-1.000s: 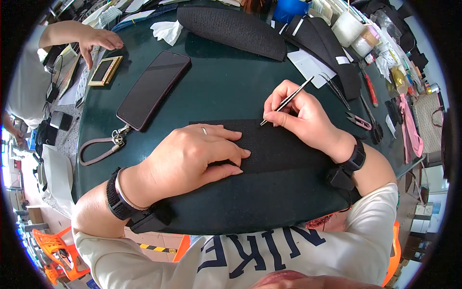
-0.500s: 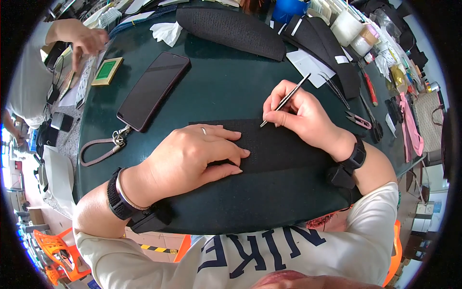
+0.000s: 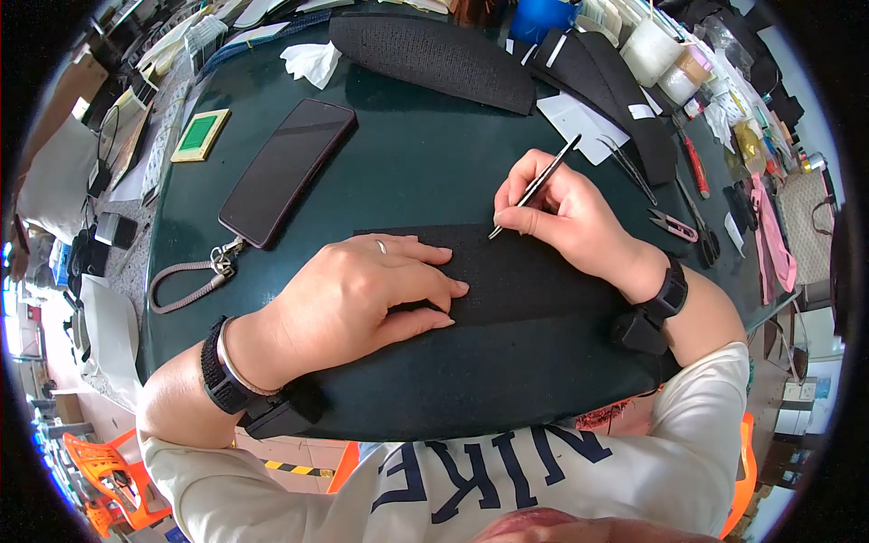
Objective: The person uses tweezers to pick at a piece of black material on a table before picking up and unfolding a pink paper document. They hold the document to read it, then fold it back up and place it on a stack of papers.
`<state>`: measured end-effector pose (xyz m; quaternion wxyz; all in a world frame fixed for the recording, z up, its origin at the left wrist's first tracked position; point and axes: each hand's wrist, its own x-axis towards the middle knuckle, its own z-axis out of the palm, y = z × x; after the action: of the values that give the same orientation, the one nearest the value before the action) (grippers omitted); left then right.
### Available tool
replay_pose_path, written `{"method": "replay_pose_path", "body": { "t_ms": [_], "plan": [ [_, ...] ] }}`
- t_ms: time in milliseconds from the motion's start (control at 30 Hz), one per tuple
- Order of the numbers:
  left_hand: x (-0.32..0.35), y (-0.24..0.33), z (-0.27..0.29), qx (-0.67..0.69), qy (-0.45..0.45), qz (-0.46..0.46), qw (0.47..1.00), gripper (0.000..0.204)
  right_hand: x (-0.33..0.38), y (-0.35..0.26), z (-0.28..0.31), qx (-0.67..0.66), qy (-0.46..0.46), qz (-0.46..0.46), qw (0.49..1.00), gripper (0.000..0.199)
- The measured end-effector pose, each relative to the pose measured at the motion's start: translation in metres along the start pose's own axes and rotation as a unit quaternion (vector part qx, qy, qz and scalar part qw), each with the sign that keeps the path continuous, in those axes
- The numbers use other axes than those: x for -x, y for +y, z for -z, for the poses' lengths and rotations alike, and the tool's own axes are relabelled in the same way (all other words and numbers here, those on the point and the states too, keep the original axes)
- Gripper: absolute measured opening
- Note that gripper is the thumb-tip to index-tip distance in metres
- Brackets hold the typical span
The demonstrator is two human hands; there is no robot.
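Observation:
A strip of black fabric (image 3: 534,281) lies on the dark green table in front of me. My left hand (image 3: 367,285) rests flat on its left part, the fingers stretched out and pressing it down. In my right hand (image 3: 570,213) I pinch a pair of slim metal tweezers (image 3: 540,184) like a pen. Their tips point down at the fabric's upper middle, close to or touching the surface; which of the two I cannot tell. Any small detail at the tips is too fine to make out.
Left stands a phone (image 3: 288,172) with a wrist strap (image 3: 186,288), beside a green-and-cream square (image 3: 200,136). At the back lie a crumpled tissue (image 3: 310,64) and rolled black fabric (image 3: 434,61). Right are other tweezers (image 3: 631,167), pink-handled snips (image 3: 674,224) and scissors (image 3: 701,231).
The other person at the far left has gone out of view. My hands and the tweezers stay almost where they were.

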<state>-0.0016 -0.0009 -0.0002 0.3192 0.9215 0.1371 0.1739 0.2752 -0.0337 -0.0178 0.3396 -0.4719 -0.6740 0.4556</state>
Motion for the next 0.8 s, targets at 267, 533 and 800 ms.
{"method": "replay_pose_path", "body": {
  "t_ms": [267, 533, 800],
  "plan": [
    [0.0002, 0.0004, 0.0005, 0.001, -0.002, -0.004, 1.000, 0.010, 0.0009, 0.0011, -0.0019, 0.029, 0.007, 0.020, 0.999, 0.020],
    [0.0009, 0.0009, -0.0007, 0.001, 0.004, 0.001, 1.000, 0.009, 0.0005, -0.0035, -0.0030, 0.029, -0.004, 0.015, 0.999, 0.021],
    [-0.0006, 0.0001, -0.0003, 0.003, 0.004, -0.004, 1.000, 0.010, 0.0011, -0.0024, -0.0007, -0.032, -0.008, 0.004, 0.999, 0.020]
  ]
}}
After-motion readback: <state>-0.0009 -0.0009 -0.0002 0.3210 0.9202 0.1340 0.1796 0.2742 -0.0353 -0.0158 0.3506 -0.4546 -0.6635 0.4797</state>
